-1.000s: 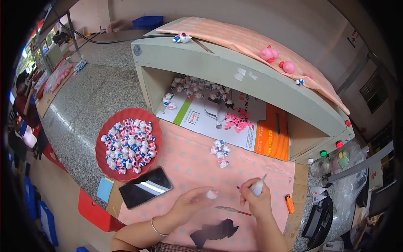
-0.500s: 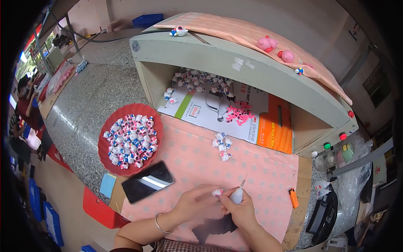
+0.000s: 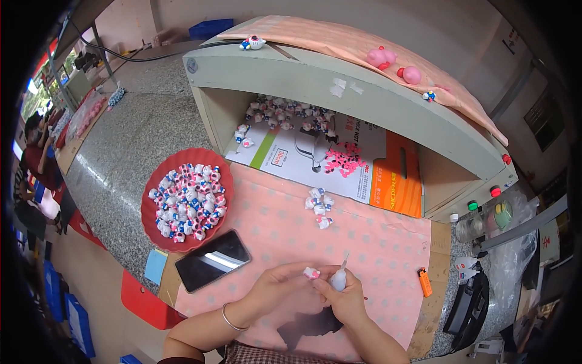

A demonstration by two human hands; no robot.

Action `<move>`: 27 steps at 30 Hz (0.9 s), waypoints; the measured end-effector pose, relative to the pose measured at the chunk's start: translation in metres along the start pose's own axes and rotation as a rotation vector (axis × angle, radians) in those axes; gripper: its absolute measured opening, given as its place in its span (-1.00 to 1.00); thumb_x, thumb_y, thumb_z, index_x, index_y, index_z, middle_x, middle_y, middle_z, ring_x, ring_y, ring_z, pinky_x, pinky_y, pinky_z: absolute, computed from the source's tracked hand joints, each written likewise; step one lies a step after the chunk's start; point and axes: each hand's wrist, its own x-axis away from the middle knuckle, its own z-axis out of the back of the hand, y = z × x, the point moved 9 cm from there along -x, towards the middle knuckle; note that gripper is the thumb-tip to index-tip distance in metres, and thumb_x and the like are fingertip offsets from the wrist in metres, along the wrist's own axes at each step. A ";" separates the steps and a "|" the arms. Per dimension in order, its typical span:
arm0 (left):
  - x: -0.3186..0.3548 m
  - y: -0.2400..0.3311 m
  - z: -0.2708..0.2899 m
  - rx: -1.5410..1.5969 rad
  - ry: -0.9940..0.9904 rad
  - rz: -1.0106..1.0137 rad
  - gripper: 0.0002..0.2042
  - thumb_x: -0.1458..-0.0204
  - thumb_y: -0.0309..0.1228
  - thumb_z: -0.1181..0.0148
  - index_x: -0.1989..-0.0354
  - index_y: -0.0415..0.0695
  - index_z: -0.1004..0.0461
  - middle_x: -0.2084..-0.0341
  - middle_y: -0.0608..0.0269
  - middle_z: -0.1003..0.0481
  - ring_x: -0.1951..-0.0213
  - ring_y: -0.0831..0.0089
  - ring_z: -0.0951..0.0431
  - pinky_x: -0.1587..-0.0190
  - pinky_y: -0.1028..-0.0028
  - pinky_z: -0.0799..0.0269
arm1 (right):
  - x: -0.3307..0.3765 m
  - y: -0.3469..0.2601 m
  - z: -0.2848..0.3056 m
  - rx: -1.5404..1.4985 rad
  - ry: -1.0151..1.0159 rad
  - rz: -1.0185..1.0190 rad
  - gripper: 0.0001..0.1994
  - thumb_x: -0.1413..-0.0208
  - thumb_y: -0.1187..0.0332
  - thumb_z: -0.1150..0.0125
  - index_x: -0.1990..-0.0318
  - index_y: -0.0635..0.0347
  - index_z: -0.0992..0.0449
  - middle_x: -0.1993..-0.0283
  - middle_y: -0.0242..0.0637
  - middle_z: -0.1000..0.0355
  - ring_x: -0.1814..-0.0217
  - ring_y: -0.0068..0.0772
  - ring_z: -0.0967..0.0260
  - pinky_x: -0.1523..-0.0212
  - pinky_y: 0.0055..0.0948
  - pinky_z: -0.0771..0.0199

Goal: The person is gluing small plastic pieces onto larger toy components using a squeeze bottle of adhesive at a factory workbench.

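Both of my hands meet above the pink cloth at the front. My left hand pinches a small white and pink figurine between its fingertips. In my right hand is a small white squeeze bottle with a thin needle tip that points up and away from me. My right fingertips are close to the figurine; whether they touch it I cannot tell. Just beyond the hands lies a small cluster of white and blue figurines.
A red scalloped bowl full of figurines stands left, behind a black phone. Beyond the cloth, an arched grey box holds more figurines and pink pieces. An orange lighter lies right.
My hands have risen slightly, and the squeeze bottle has shifted a little left with its needle more upright. The figurine stays in my left fingertips. The whole view has shifted slightly.
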 end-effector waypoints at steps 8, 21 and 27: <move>-0.004 0.003 -0.007 0.069 -0.053 0.009 -0.70 -0.01 -0.53 0.02 0.04 -0.21 -0.31 0.13 0.16 -0.39 0.06 0.42 -0.37 -0.01 0.41 -0.27 | -0.001 0.002 0.003 0.197 -0.028 -0.013 -0.78 0.11 0.37 -0.20 0.28 0.22 -0.41 0.41 -0.43 -0.40 0.40 -0.71 -0.26 0.38 -0.65 -0.28; -0.014 -0.012 -0.005 0.242 -0.089 0.098 -0.70 -0.02 -0.53 0.05 0.02 -0.22 -0.27 0.12 0.15 -0.37 0.04 0.39 -0.35 -0.06 0.40 -0.24 | -0.012 0.015 0.005 0.260 -0.007 -0.015 -0.77 0.12 0.35 -0.19 0.29 0.23 -0.42 0.35 -0.30 -0.42 0.33 -0.55 -0.33 0.31 -0.53 -0.33; -0.008 0.001 -0.008 0.520 -0.050 0.063 -0.69 -0.04 -0.54 0.08 0.00 -0.22 -0.24 0.14 0.18 -0.37 0.02 0.36 -0.33 -0.06 0.43 -0.23 | -0.005 -0.015 0.001 0.347 -0.011 0.196 -0.78 0.07 0.48 -0.15 0.25 0.26 -0.30 0.45 -0.41 -0.35 0.53 -0.71 -0.24 0.57 -0.68 -0.29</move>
